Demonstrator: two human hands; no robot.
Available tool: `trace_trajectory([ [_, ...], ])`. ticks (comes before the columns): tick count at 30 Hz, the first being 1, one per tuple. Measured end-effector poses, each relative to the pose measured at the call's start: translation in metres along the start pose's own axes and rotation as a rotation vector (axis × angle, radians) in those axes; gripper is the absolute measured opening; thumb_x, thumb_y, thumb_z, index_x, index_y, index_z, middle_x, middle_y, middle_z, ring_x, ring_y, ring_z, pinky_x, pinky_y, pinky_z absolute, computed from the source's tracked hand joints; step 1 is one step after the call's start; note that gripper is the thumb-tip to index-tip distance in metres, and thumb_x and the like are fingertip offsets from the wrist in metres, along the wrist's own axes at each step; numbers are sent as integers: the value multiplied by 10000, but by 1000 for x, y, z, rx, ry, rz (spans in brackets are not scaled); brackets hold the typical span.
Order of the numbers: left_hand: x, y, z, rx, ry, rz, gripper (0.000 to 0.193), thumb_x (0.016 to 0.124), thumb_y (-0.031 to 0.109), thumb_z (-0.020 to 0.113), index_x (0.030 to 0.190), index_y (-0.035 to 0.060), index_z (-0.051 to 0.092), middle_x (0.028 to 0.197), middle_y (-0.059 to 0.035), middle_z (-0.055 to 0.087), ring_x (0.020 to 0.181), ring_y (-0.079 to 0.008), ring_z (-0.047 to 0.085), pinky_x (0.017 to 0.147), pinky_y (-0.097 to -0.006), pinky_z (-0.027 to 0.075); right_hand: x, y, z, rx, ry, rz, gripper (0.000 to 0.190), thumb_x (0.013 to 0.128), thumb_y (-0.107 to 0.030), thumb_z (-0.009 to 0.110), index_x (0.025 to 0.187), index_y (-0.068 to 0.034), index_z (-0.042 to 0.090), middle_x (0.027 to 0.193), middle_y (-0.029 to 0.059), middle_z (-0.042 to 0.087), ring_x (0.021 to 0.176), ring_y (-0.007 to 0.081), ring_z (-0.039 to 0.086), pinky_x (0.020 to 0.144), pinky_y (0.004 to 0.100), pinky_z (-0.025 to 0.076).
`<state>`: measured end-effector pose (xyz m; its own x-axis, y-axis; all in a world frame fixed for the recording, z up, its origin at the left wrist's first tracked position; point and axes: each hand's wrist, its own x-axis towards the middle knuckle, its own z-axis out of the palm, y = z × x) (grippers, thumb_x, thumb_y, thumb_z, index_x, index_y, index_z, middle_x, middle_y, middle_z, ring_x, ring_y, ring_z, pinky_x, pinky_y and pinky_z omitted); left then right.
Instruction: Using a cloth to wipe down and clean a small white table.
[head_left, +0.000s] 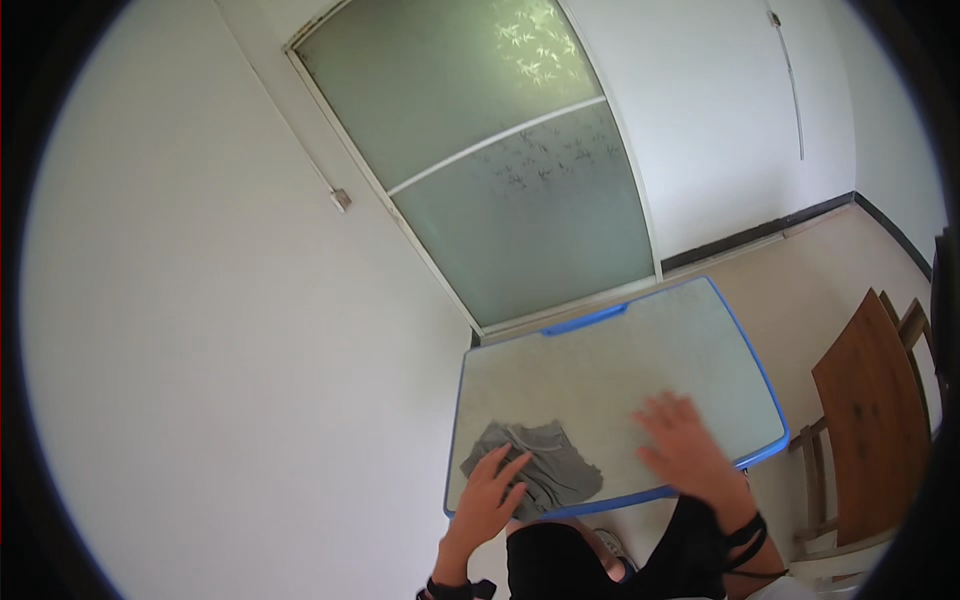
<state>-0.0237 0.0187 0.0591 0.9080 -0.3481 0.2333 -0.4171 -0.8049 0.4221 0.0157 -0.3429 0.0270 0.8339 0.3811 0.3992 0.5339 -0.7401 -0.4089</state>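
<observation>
A grey cloth garment (559, 465), possibly shorts with a light drawstring at its waist, lies rumpled at the near left of a small blue-edged table (600, 375). Over its left side rests my left hand (491, 487), fingers spread and touching the fabric without a visible grip. Part of the cloth under that hand is hidden. To the right of the garment, my right hand (679, 442) is held over the tabletop, empty and slightly blurred, with its fingers apart. Whether it touches the surface I cannot tell.
Beyond the table stands a frosted glass door (525, 217) in a white frame. A white wall (262, 375) rises on the left. At the right is a wooden chair (874, 427). My legs in black shorts (559, 559) are under the near edge.
</observation>
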Motion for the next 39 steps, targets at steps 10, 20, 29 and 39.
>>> trace_trajectory([
  [10,99,-122,4,445,-314,24,718,1135,534,477,1767,334,203,1821,-238,109,1637,-541,186,1264,-736,221,-27,36,-34,-92,135,171,514,971,-210,739,1436,-24,621,1561,205,575,1537,383,457,1324,575,290],
  [20,230,-153,1,350,-434,-286,877,1061,770,401,1782,371,103,1850,-201,-9,1695,-468,-12,1303,-715,46,-27,33,-26,-126,190,161,453,980,-224,726,1375,-17,646,1498,185,616,1485,369,513,1299,589,325],
  [29,319,-25,79,312,-506,74,866,1064,706,491,1778,352,151,1853,-174,26,1691,-454,16,1303,-715,23,-9,17,-28,-128,339,282,426,984,-203,713,1357,-8,646,1445,194,630,1460,388,526,1277,594,348],
  [39,346,134,175,298,-496,352,873,1057,722,487,1774,316,198,1845,-196,69,1693,-443,49,1321,-681,33,-16,35,-21,-21,613,350,424,894,-82,742,1295,11,639,1394,202,621,1370,398,551,1200,552,425],
])
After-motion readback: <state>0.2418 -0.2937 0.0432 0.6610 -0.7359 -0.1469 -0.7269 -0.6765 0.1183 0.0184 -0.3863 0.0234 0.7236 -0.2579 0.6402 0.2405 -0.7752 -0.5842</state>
